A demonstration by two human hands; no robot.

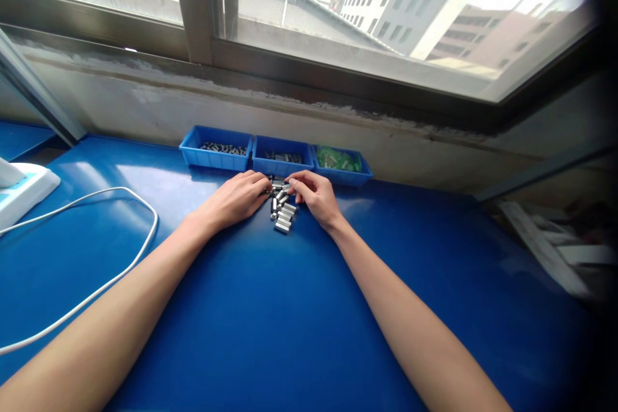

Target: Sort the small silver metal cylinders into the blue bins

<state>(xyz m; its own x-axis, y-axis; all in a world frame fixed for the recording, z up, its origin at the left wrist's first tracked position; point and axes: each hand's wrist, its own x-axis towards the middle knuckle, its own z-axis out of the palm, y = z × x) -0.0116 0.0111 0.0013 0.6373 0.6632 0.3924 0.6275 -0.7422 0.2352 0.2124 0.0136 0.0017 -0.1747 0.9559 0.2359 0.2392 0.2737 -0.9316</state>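
Observation:
A small pile of short silver metal pieces (283,227) lies on the blue table between my hands; several of them sit side by side in a row at the near end. My left hand (243,194) rests at the left edge of the pile, fingers curled in against it; what they hold, if anything, is hidden. From the right, my right hand (317,196) reaches over the far end of the pile. Its thumb and forefinger are pinched together on a small metal piece, mostly covered by the fingertips.
Behind the pile stand three blue bins in a row: a left bin (217,159) and a middle bin (282,164) with small metal parts, and a right bin (340,175) holding green plastic. A white cable (157,219) loops across the left, near a white device (29,190).

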